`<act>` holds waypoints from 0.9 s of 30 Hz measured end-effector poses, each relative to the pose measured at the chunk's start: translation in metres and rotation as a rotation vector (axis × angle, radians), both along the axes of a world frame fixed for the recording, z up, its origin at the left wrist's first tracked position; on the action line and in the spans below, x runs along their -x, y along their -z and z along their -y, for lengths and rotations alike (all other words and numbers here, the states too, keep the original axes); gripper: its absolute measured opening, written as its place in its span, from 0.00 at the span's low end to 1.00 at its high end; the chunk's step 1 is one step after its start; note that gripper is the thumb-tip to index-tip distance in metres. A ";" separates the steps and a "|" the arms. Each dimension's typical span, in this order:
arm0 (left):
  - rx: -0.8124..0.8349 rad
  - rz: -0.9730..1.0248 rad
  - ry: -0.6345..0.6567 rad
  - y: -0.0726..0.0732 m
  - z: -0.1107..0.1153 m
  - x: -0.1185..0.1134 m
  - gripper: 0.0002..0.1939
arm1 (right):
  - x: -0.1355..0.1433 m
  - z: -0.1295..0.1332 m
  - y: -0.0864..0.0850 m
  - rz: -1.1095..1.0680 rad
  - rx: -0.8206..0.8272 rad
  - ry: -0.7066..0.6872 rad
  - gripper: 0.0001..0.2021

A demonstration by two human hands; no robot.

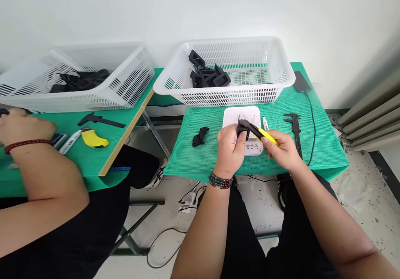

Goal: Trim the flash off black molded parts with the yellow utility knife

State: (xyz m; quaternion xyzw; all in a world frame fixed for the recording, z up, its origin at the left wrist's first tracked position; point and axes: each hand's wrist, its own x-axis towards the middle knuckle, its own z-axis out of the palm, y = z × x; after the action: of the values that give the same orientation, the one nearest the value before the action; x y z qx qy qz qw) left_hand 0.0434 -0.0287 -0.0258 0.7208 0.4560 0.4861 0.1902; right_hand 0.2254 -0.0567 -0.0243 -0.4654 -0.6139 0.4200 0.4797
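Observation:
My left hand is closed around a black plastic part, held above a white digital scale. In my right hand is a yellow-and-black utility knife, its dark front end against the part. The exact spot where they meet is partly hidden by my fingers. Behind the knife a white marker lies beside the scale. To the left, a small black lump-shaped piece rests on the green cloth. A black caliper lies to the right of my right hand.
Behind the scale stands a white basket holding several black parts. A dark flat device with a cable sits at the back right. At the left table, a co-worker's arm is near another basket, a caliper and a yellow tool.

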 end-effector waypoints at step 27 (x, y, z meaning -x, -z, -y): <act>-0.031 0.090 0.133 -0.006 0.006 0.000 0.17 | -0.030 -0.032 0.022 0.341 0.084 0.517 0.15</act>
State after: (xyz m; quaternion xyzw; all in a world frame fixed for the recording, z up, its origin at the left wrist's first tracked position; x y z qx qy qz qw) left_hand 0.0430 -0.0351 -0.0193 0.7297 0.3907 0.5113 0.2314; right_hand 0.2555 -0.0247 -0.0458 -0.6890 -0.5290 0.2251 0.4412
